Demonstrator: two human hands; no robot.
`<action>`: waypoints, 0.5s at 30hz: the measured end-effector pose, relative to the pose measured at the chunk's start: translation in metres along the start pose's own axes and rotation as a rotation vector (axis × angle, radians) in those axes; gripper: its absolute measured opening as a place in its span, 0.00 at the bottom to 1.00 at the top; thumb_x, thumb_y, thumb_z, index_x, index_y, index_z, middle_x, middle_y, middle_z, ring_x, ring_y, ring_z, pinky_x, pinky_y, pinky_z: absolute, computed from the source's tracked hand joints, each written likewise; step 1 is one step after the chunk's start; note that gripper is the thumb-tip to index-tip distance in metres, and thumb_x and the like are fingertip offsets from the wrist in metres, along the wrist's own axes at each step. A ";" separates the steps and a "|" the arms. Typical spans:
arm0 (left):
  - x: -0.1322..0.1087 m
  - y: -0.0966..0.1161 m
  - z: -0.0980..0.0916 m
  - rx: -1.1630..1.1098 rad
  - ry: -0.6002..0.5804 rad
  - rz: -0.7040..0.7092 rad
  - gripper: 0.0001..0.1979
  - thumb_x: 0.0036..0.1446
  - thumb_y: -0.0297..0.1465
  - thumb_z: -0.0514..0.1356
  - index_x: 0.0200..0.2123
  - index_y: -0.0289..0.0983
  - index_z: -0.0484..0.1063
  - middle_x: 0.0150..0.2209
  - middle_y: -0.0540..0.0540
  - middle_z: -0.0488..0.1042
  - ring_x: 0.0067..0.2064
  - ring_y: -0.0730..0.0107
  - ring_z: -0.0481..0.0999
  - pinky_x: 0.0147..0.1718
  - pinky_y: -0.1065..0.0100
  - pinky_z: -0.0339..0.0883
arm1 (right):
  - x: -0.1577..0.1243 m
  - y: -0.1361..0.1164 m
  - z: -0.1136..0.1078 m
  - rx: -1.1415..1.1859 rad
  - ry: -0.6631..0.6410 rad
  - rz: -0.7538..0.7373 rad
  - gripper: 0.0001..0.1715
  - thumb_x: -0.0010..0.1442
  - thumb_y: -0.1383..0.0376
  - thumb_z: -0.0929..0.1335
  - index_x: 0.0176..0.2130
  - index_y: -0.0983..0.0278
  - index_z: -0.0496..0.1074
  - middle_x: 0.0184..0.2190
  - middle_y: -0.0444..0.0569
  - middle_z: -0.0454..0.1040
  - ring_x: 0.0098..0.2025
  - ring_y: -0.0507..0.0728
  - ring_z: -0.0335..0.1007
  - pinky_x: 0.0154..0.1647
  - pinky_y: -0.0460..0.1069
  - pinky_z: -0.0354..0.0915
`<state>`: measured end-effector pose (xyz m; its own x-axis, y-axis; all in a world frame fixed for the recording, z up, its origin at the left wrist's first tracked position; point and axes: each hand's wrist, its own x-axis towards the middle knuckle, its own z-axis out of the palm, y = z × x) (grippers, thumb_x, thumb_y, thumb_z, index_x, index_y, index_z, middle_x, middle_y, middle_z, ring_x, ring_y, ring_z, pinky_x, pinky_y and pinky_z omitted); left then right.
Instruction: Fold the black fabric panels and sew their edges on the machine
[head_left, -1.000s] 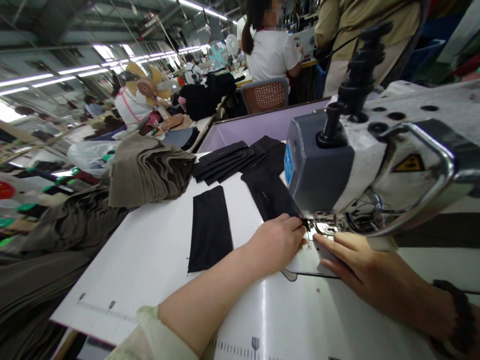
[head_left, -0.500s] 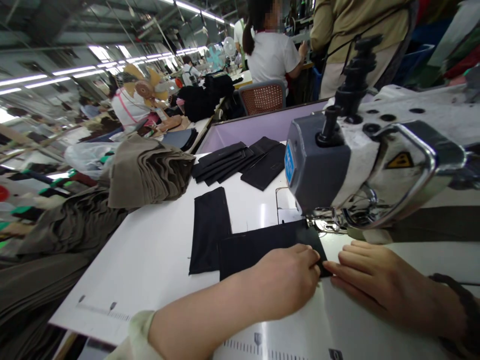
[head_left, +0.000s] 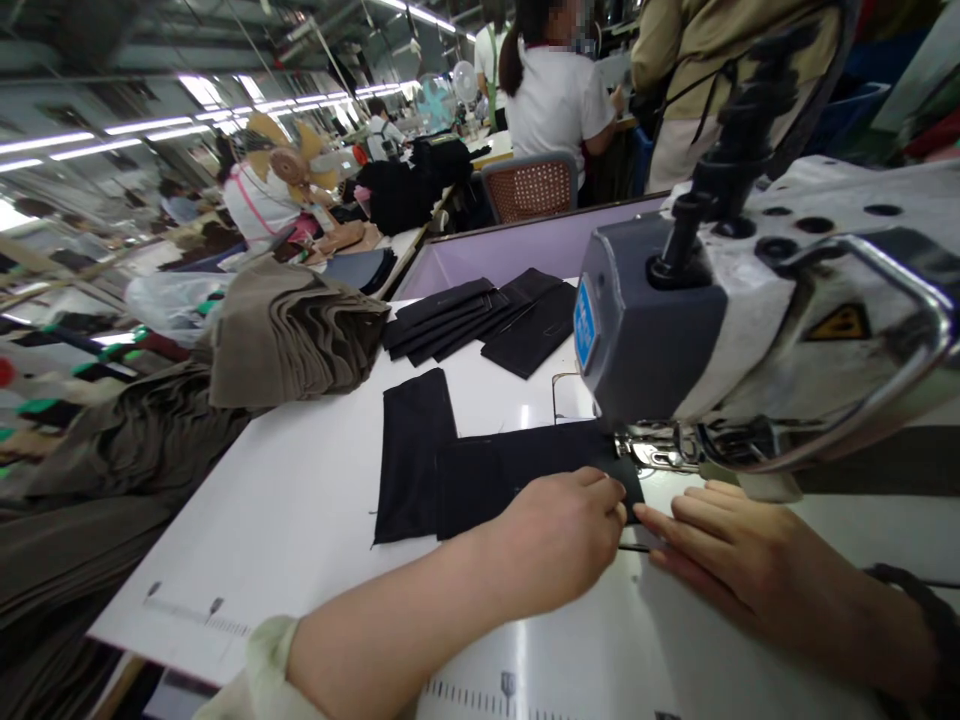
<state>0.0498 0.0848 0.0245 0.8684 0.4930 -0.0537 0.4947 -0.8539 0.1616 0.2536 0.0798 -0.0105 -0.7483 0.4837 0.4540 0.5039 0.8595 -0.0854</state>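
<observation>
At the sewing machine (head_left: 649,325), one black panel (head_left: 525,460) looks unfinished; I see the left hand (head_left: 566,535) on it (pinching or not, I can't tell) and the right hand (head_left: 739,550), unclenched, at its edge. Left of the machine, fanned panels (head_left: 472,318) look stitched.

A black rectangular cloth (head_left: 517,460) lies flat on the white tabletop (head_left: 285,510).

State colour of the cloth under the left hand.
Black; the cloth shows best in the head view.

The cloth panel (head_left: 510,462) is black, the tabletop (head_left: 300,500) white, the fabric stack (head_left: 289,335) grey-brown.
</observation>
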 end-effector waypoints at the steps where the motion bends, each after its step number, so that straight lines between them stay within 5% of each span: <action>1: 0.001 -0.002 0.000 0.003 -0.001 -0.004 0.11 0.62 0.24 0.49 0.34 0.29 0.71 0.38 0.39 0.71 0.43 0.63 0.70 0.43 0.66 0.69 | 0.000 0.001 0.002 -0.019 0.003 0.007 0.18 0.67 0.63 0.56 0.38 0.66 0.71 0.25 0.45 0.69 0.25 0.50 0.65 0.26 0.47 0.58; 9: 0.006 -0.016 0.008 0.019 0.084 -0.072 0.09 0.62 0.25 0.51 0.37 0.29 0.71 0.43 0.39 0.71 0.48 0.62 0.69 0.48 0.66 0.67 | -0.007 0.008 0.016 -0.087 0.010 0.122 0.19 0.66 0.61 0.57 0.47 0.66 0.69 0.35 0.50 0.76 0.36 0.54 0.72 0.35 0.48 0.66; 15: 0.014 -0.026 0.013 0.022 0.120 -0.120 0.07 0.61 0.24 0.54 0.38 0.27 0.71 0.41 0.40 0.72 0.46 0.63 0.71 0.48 0.68 0.66 | -0.011 0.009 0.022 -0.129 -0.018 0.138 0.21 0.66 0.60 0.56 0.48 0.67 0.69 0.36 0.51 0.77 0.34 0.55 0.73 0.35 0.50 0.69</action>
<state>0.0494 0.1117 0.0071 0.7935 0.6068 0.0469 0.5963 -0.7905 0.1397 0.2575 0.0858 -0.0356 -0.6754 0.5993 0.4298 0.6525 0.7572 -0.0304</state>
